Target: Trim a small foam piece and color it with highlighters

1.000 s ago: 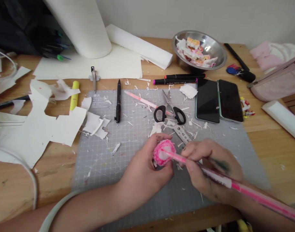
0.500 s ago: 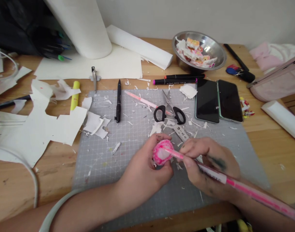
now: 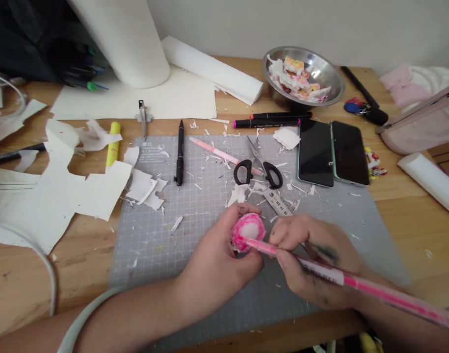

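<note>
My left hand [image 3: 224, 255] is closed round a small round white paper piece [image 3: 250, 229], its rim coloured pink and its middle white. In my right hand [image 3: 312, 255] a long pink marker [image 3: 371, 290] is gripped like a pen. The marker's tip touches the lower left of the piece's pink rim. Beneath both hands lies a grey cutting mat [image 3: 154, 274]. Just beyond them are black-handled scissors [image 3: 259, 164], a ruler [image 3: 277, 202] partly covered by scraps, and a second pink pen [image 3: 219, 153]. What the left fingers cover at the back of the piece is hidden.
A steel bowl [image 3: 332, 81] of coloured paper pieces stands at the back. Two phones [image 3: 315, 154] lie on the right. On the left are cut paper [image 3: 58, 196], a yellow marker [image 3: 114, 144] and a cable [image 3: 43, 264]. A black pen [image 3: 180, 154] rests on the mat.
The marker tip has moved from the white middle of the piece down and left to its rim. My right hand has shifted slightly; the left hand stays nearly still.
</note>
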A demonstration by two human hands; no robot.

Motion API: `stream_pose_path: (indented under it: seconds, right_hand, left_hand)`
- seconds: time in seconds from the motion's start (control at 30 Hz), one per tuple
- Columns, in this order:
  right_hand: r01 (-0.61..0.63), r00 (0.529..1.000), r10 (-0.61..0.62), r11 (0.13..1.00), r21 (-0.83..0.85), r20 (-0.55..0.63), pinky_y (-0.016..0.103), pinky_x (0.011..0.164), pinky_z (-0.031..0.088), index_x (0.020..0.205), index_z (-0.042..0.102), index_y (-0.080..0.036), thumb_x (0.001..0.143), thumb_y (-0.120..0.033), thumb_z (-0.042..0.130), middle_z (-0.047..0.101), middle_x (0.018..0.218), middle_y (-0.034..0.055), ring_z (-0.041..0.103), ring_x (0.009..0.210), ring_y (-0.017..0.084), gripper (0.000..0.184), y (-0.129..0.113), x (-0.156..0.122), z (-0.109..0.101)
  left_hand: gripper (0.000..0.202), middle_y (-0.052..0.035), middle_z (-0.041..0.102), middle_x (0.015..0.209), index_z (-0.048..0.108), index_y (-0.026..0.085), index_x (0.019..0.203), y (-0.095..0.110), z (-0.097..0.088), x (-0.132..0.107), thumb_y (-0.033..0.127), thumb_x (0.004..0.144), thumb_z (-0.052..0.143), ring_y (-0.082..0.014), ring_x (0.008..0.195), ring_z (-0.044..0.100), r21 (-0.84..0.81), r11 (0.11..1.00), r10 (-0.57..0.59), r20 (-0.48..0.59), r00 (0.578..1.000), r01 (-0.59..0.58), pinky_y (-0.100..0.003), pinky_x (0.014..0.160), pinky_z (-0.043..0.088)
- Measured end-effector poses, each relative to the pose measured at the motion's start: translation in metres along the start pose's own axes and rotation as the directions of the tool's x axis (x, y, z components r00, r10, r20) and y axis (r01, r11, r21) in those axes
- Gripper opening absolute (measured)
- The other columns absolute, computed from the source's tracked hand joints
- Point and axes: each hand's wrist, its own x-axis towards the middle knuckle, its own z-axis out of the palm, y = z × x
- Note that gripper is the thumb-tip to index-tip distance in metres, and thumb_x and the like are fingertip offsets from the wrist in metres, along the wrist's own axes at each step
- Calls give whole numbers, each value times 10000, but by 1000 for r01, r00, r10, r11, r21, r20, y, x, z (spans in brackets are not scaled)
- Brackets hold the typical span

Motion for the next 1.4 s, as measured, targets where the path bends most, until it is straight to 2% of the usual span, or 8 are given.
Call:
stream_pose_path:
  seconds: [0.1,0.4,0.57,0.83,1.0,1.17,1.3,1.4]
  right_hand:
    - [-13,999,13,1000,-7,50,221,448,431,681,409,-226,735,-142,479,546,550,-30,528,478,92,122,-1,1,-2]
    - [-70,998,70,997,14,-3,238,451,400,669,395,-230,740,-146,488,531,546,-27,506,473,99,144,-2,-2,-5]
    - [-120,992,120,993,14,37,236,444,371,645,390,-224,727,-144,477,519,531,-30,474,458,93,145,0,-1,-8]
    - [-168,981,176,981,95,-78,252,459,362,636,415,-222,733,-126,500,486,537,-33,455,467,99,161,7,-5,-8]
    - [-143,949,218,942,305,-229,265,546,438,765,484,-232,792,-95,508,558,645,-23,544,564,110,141,9,-7,-6]
    - [-257,952,304,852,455,-32,256,527,451,740,509,-209,847,-198,495,578,648,3,541,555,109,108,9,-9,-5]
    - [-389,920,357,788,478,160,206,518,452,722,500,-202,856,-216,494,565,644,-21,550,571,88,135,9,-8,-3]
    - [-421,907,368,776,470,204,200,524,463,723,500,-198,856,-228,492,575,663,-15,559,579,85,136,8,-6,-1]
  left_hand:
    - [390,64,526,829,476,256,1016,0,1,0,47,697,559,-91,698,484,-7,1000,15,-7,1000,-15,-180,614,411]
    - [369,71,482,761,475,236,993,3,1,1,32,691,530,-72,627,427,-19,1000,-6,-21,1000,5,-154,552,373]
    - [345,68,479,757,477,231,981,3,2,1,35,701,526,-69,620,418,-13,1000,-2,-15,1000,2,-149,539,365]
    - [315,80,433,694,468,228,959,5,2,0,40,714,531,-54,548,366,-82,996,-22,-5,1000,21,-133,480,336]
    - [320,65,464,756,451,262,1048,3,0,0,147,783,591,-62,610,408,-165,984,36,-150,988,-61,-133,538,374]
    - [323,67,463,770,418,313,1125,-3,-3,1,321,846,580,-42,497,306,-326,941,11,-232,973,-88,-131,426,272]
    - [305,60,430,650,429,267,1087,2,-3,3,451,848,473,-75,457,275,-432,902,-79,-170,982,-2,-162,372,219]
    - [418,41,409,645,431,225,1074,6,-2,4,548,814,375,-103,486,293,-447,894,-85,-144,986,12,-186,366,225]
